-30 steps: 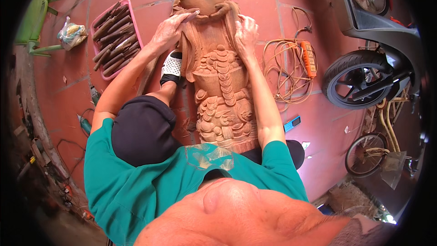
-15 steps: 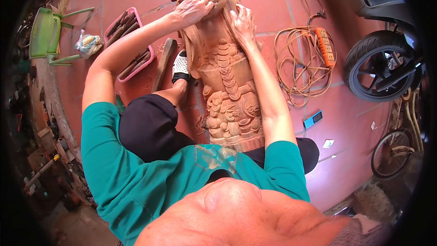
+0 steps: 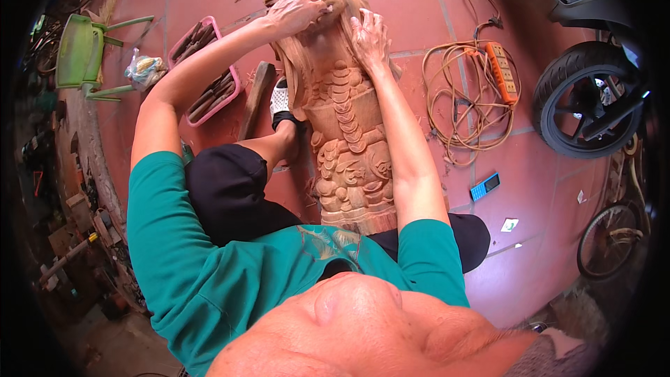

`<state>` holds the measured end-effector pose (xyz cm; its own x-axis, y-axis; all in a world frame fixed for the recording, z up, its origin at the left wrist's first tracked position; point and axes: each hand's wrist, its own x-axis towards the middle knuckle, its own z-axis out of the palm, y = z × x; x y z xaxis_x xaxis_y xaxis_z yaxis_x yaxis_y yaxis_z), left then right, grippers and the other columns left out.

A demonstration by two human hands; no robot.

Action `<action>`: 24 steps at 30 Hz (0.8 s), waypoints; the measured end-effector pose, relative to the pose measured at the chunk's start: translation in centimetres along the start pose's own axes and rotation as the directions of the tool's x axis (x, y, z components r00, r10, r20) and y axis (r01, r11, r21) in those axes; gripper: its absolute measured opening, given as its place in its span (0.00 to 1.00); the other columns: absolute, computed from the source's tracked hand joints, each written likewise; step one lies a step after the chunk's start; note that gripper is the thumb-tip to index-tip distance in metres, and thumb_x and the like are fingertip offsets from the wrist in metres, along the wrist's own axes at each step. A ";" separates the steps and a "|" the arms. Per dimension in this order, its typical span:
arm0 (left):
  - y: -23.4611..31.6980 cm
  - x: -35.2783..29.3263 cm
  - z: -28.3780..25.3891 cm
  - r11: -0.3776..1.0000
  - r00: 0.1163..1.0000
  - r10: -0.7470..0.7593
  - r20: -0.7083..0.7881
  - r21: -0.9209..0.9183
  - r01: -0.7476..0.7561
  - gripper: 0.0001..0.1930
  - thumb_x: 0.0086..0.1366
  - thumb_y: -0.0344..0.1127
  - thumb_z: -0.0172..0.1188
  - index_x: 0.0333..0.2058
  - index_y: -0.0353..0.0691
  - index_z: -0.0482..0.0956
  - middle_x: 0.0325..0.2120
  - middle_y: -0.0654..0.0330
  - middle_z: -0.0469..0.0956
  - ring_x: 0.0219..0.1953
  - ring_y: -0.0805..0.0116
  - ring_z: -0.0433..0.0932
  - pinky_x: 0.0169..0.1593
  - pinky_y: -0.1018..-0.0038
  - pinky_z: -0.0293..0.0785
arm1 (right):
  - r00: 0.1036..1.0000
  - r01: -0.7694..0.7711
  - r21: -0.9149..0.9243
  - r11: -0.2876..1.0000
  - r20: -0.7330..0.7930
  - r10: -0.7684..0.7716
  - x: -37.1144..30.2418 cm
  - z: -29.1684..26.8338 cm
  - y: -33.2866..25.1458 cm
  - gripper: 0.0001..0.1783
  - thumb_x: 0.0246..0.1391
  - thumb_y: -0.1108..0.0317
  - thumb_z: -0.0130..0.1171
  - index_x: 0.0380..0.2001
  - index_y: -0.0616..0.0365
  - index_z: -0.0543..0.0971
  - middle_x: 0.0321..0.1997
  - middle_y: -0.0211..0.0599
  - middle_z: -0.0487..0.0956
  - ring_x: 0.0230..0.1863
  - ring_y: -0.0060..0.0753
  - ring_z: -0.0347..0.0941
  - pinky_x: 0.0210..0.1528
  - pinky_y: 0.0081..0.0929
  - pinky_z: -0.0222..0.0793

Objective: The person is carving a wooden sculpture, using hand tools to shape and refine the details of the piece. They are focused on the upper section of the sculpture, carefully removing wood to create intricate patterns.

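Observation:
A large carved wooden statue lies on the floor, stretching away from my lap, with a bearded head at its far end and round relief shapes on its nearer part. Across its upper chest reaches my left hand, its fingers curled and pressed together against the wood. Whatever those fingers grip, if anything, is hidden. On the statue's right upper side rests my right hand, fingers apart and touching the carving, holding nothing.
Left of the statue are a wooden bar, a pink basket of chisel-like tools, a plastic bag and a green chair. To the right lie an orange power strip, its coiled cord, a blue phone and a motorbike wheel.
The view has shifted slightly, so surroundings sit a little farther right. Both hands stay at nearly the same places on the statue.

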<state>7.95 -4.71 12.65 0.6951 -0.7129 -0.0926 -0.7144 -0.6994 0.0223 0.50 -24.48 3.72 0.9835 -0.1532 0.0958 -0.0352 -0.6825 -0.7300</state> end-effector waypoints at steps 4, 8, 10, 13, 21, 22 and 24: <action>0.2 -1.1 0.4 0.995 0.998 0.036 0.044 0.091 -0.040 0.16 0.60 0.29 0.53 0.47 0.40 0.78 0.34 0.51 0.80 0.39 0.51 0.82 0.39 0.58 0.78 | 1.000 -0.007 -0.049 0.999 -0.020 0.006 0.0 -0.6 0.2 0.23 0.65 0.48 0.48 0.58 0.46 0.69 0.59 0.46 0.69 0.59 0.58 0.67 0.54 0.63 0.66; 0.3 -2.1 -0.4 0.997 0.984 -0.045 0.173 0.065 0.034 0.16 0.59 0.28 0.53 0.45 0.43 0.81 0.35 0.51 0.81 0.40 0.52 0.81 0.41 0.59 0.78 | 1.000 -0.014 -0.030 0.999 -0.007 0.014 -0.1 -0.5 0.5 0.23 0.65 0.49 0.48 0.58 0.46 0.69 0.60 0.45 0.67 0.61 0.56 0.66 0.54 0.69 0.63; -0.9 -1.4 -0.9 0.989 0.979 -0.116 0.167 -0.067 0.128 0.15 0.61 0.29 0.53 0.45 0.45 0.83 0.36 0.52 0.81 0.41 0.53 0.81 0.43 0.59 0.78 | 1.000 -0.009 -0.021 1.000 -0.010 0.009 0.0 -0.8 0.2 0.23 0.65 0.49 0.48 0.58 0.46 0.69 0.60 0.45 0.67 0.61 0.56 0.66 0.55 0.70 0.63; -1.7 -1.4 0.3 0.974 0.976 -0.126 -0.176 -0.207 0.088 0.11 0.66 0.34 0.54 0.43 0.48 0.83 0.38 0.56 0.81 0.41 0.53 0.81 0.44 0.60 0.77 | 1.000 -0.014 -0.043 0.999 -0.008 0.014 0.0 -0.4 0.0 0.23 0.65 0.49 0.48 0.58 0.46 0.68 0.60 0.45 0.67 0.61 0.57 0.66 0.54 0.69 0.64; -2.2 0.2 3.6 0.956 0.926 -0.160 -0.341 -0.289 0.058 0.09 0.67 0.37 0.56 0.41 0.47 0.84 0.39 0.59 0.81 0.41 0.54 0.80 0.45 0.63 0.76 | 1.000 -0.008 -0.052 0.999 -0.019 0.007 0.0 -0.6 0.1 0.23 0.64 0.49 0.49 0.58 0.45 0.69 0.59 0.45 0.68 0.60 0.58 0.67 0.53 0.66 0.66; -2.0 0.2 3.8 0.943 0.922 -0.185 -0.341 -0.325 0.068 0.09 0.67 0.38 0.56 0.40 0.47 0.84 0.39 0.59 0.81 0.42 0.55 0.80 0.45 0.63 0.76 | 1.000 -0.001 -0.040 0.999 -0.020 0.000 0.0 -0.6 0.2 0.23 0.64 0.50 0.49 0.59 0.46 0.68 0.59 0.44 0.68 0.60 0.58 0.67 0.52 0.68 0.65; -1.9 0.4 3.9 0.929 0.918 -0.218 -0.331 -0.358 0.091 0.09 0.66 0.38 0.57 0.39 0.47 0.84 0.39 0.59 0.81 0.42 0.56 0.80 0.46 0.64 0.76 | 1.000 -0.001 -0.044 0.999 -0.022 0.000 0.0 -0.5 0.2 0.24 0.64 0.50 0.49 0.59 0.46 0.68 0.59 0.45 0.68 0.59 0.58 0.67 0.52 0.68 0.65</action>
<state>9.28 -3.51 8.72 0.8204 -0.5189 0.2401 -0.5716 -0.7330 0.3688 0.40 -25.01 3.92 0.9794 -0.1693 0.1104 -0.0444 -0.7132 -0.6996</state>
